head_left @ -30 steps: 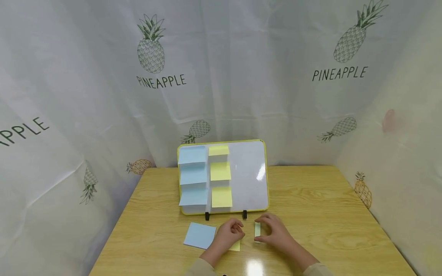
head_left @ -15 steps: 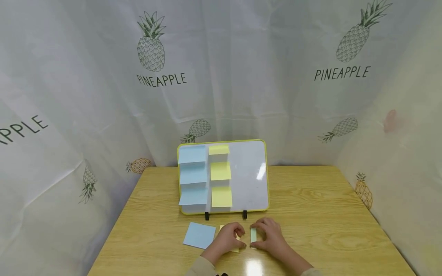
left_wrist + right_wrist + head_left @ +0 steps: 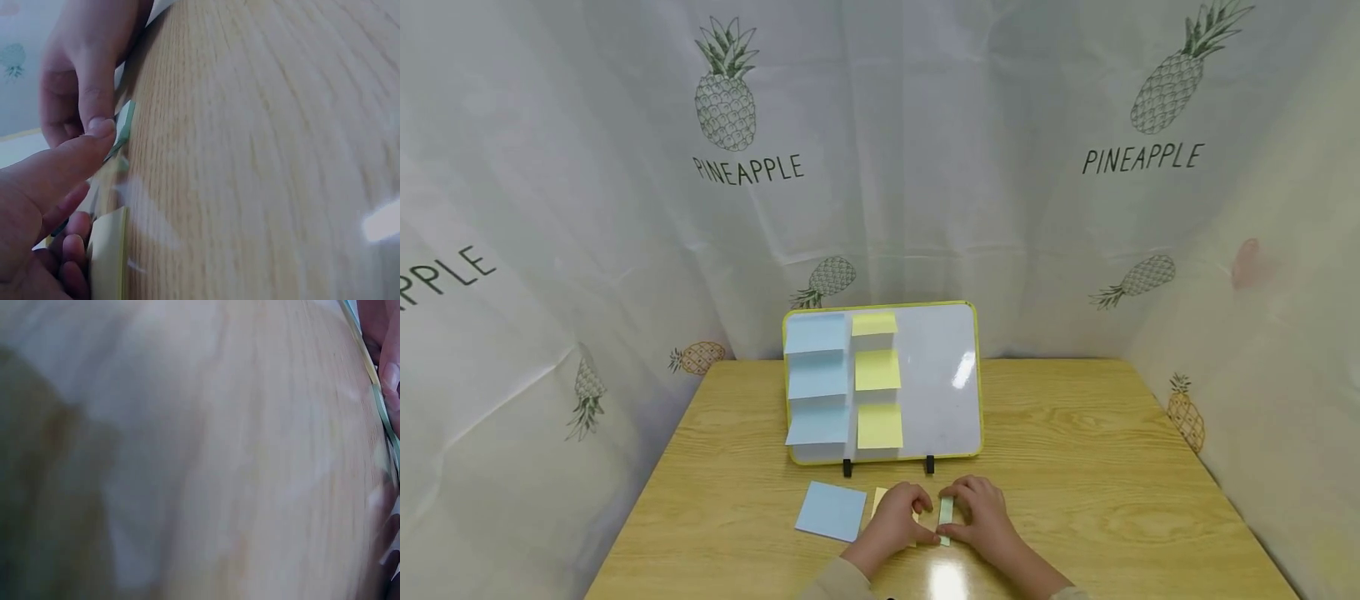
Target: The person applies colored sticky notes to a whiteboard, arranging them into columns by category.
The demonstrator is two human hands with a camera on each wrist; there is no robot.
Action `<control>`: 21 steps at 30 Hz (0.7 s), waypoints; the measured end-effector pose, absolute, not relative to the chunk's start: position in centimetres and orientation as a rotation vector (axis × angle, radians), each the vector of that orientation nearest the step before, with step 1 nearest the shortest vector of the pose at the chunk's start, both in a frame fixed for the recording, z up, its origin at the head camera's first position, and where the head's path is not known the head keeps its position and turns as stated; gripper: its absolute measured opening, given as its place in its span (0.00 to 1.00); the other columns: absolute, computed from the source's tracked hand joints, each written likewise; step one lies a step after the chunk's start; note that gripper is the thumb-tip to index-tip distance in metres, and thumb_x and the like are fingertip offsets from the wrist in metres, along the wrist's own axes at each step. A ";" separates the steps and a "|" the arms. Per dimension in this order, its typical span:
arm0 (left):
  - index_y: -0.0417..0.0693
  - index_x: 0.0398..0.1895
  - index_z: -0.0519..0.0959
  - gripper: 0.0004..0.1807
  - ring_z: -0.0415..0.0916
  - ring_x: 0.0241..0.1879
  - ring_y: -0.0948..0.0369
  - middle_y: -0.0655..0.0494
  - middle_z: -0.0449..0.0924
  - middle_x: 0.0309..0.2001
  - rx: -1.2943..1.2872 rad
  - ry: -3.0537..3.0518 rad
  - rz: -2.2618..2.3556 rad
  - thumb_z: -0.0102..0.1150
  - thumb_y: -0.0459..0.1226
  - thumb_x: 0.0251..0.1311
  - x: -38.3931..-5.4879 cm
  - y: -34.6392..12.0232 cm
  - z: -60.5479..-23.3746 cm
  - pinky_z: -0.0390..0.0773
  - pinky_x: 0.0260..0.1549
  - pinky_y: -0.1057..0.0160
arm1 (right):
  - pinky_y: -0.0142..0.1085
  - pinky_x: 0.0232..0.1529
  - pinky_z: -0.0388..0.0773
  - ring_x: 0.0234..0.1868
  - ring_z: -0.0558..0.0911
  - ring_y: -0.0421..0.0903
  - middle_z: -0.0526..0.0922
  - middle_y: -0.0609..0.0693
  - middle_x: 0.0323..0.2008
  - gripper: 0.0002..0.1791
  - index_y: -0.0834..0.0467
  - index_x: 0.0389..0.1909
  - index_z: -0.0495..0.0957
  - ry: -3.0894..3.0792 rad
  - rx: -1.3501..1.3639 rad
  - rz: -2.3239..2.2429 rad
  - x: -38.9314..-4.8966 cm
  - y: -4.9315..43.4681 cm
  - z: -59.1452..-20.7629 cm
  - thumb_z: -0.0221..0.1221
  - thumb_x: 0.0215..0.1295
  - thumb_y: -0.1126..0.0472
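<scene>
My right hand [image 3: 987,518] grips a narrow pale green sticky note pad [image 3: 946,512] by its two ends, between thumb and fingers, at the table. Close on its left is my left hand [image 3: 891,523], with loosely bent fingers and its thumb reaching to the pad's near corner. In the left wrist view that thumb meets the right thumb beside the green pad [image 3: 125,122]; whether it presses the pad is hard to tell. A yellow sticky note pad [image 3: 878,497] lies partly hidden under the left hand. Further left lies a blue sticky note pad [image 3: 831,511].
Behind the hands a yellow-rimmed whiteboard [image 3: 938,383] leans on black feet [image 3: 930,464]. Blue notes [image 3: 817,375] run down its left side, yellow notes [image 3: 877,370] down its middle. A pineapple-print curtain [image 3: 925,167] surrounds the wooden table [image 3: 1075,450].
My right hand has moved left with the green sticky note pad, closer to the left hand. My left thumb has extended toward the pad's near corner. The head view has shifted slightly.
</scene>
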State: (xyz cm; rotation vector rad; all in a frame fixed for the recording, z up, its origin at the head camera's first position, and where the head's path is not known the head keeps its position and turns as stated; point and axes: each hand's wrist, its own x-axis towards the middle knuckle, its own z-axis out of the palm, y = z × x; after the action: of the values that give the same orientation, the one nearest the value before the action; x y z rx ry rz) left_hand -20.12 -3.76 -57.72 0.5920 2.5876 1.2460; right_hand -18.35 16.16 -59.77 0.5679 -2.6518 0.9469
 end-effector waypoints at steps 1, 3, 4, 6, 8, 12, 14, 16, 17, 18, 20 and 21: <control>0.53 0.30 0.78 0.19 0.62 0.28 0.66 0.62 0.67 0.28 0.587 2.598 1.238 0.82 0.40 0.38 -20.1 -3.7 -57.7 0.66 0.28 0.65 | 0.51 0.45 0.65 0.47 0.71 0.45 0.76 0.41 0.42 0.26 0.49 0.42 0.81 -2.654 0.567 0.953 -18.4 16.2 -59.7 0.76 0.39 0.46; 0.54 0.30 0.78 0.19 0.61 0.27 0.66 0.62 0.66 0.28 0.557 2.617 1.212 0.82 0.42 0.38 -20.0 -3.5 -57.6 0.65 0.27 0.65 | 0.51 0.46 0.64 0.46 0.71 0.45 0.76 0.40 0.42 0.26 0.49 0.42 0.81 -2.655 0.564 0.972 -18.5 16.2 -59.6 0.77 0.40 0.47; 0.54 0.30 0.78 0.19 0.61 0.27 0.66 0.62 0.66 0.28 0.543 2.630 1.196 0.82 0.43 0.38 -19.9 -3.4 -57.5 0.65 0.27 0.65 | 0.52 0.46 0.64 0.46 0.71 0.45 0.76 0.40 0.41 0.25 0.49 0.42 0.81 -2.655 0.562 0.979 -18.6 16.3 -59.6 0.77 0.40 0.47; 0.54 0.30 0.78 0.20 0.61 0.26 0.66 0.62 0.66 0.27 0.535 2.662 1.178 0.82 0.44 0.37 -19.9 -3.2 -57.4 0.65 0.26 0.65 | 0.52 0.47 0.64 0.46 0.72 0.45 0.77 0.39 0.41 0.25 0.48 0.42 0.81 -2.667 0.558 0.987 -18.9 16.4 -59.6 0.76 0.41 0.47; 0.54 0.29 0.78 0.20 0.60 0.26 0.66 0.62 0.65 0.27 0.523 2.693 1.155 0.83 0.44 0.36 -19.8 -3.1 -57.4 0.64 0.26 0.65 | 0.53 0.49 0.64 0.47 0.72 0.45 0.78 0.38 0.41 0.25 0.48 0.42 0.81 -2.680 0.555 1.009 -19.1 16.5 -59.7 0.76 0.42 0.46; 0.54 0.30 0.79 0.21 0.60 0.26 0.66 0.63 0.66 0.27 0.532 2.728 1.154 0.83 0.43 0.34 -19.7 -3.1 -57.7 0.65 0.26 0.65 | 0.53 0.50 0.65 0.46 0.74 0.44 0.80 0.37 0.40 0.24 0.50 0.43 0.81 -2.682 0.561 1.080 -19.6 16.7 -59.7 0.76 0.45 0.49; 0.54 0.30 0.80 0.21 0.60 0.27 0.66 0.63 0.66 0.27 0.542 2.723 1.166 0.83 0.42 0.35 -19.6 -3.1 -57.8 0.65 0.27 0.65 | 0.51 0.50 0.66 0.44 0.75 0.43 0.81 0.37 0.39 0.24 0.51 0.44 0.81 -2.680 0.562 1.128 -19.9 16.9 -59.6 0.76 0.45 0.51; 0.55 0.32 0.80 0.21 0.60 0.27 0.67 0.64 0.66 0.27 0.557 2.718 1.180 0.83 0.42 0.35 -19.6 -3.1 -58.0 0.64 0.28 0.65 | 0.46 0.49 0.69 0.42 0.75 0.41 0.81 0.38 0.38 0.24 0.53 0.45 0.81 -2.683 0.562 1.201 -20.2 17.1 -59.5 0.75 0.47 0.52; 0.55 0.32 0.81 0.21 0.60 0.27 0.67 0.64 0.66 0.27 0.564 2.716 1.187 0.83 0.42 0.35 -19.6 -3.1 -58.1 0.64 0.28 0.65 | 0.44 0.49 0.70 0.42 0.76 0.40 0.80 0.39 0.37 0.24 0.54 0.46 0.81 -2.690 0.558 1.255 -20.3 17.2 -59.4 0.75 0.47 0.53; 0.55 0.33 0.81 0.21 0.60 0.27 0.67 0.64 0.65 0.27 0.570 2.715 1.192 0.83 0.42 0.35 -19.6 -3.1 -58.2 0.64 0.28 0.65 | 0.41 0.47 0.72 0.41 0.76 0.40 0.80 0.40 0.37 0.25 0.56 0.47 0.81 -2.700 0.558 1.301 -20.5 17.3 -59.3 0.75 0.48 0.53; 0.56 0.33 0.82 0.21 0.60 0.28 0.67 0.65 0.65 0.27 0.584 2.716 1.203 0.83 0.41 0.35 -19.6 -3.2 -58.3 0.64 0.28 0.65 | 0.37 0.46 0.73 0.40 0.76 0.39 0.79 0.41 0.36 0.26 0.59 0.49 0.80 -2.724 0.548 1.405 -20.8 17.5 -59.2 0.74 0.50 0.54; 0.56 0.34 0.82 0.21 0.60 0.28 0.67 0.65 0.65 0.27 0.592 2.718 1.205 0.83 0.41 0.34 -19.6 -3.2 -58.3 0.64 0.29 0.65 | 0.36 0.45 0.74 0.40 0.77 0.40 0.79 0.42 0.36 0.26 0.60 0.50 0.79 -2.731 0.549 1.448 -21.0 17.6 -59.1 0.74 0.51 0.55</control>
State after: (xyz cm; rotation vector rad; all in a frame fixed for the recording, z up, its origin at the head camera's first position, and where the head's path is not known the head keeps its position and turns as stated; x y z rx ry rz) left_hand -19.62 -3.19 -58.31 0.5915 2.7181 1.2046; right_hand -21.01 17.58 -59.09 0.5492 -2.7306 1.4481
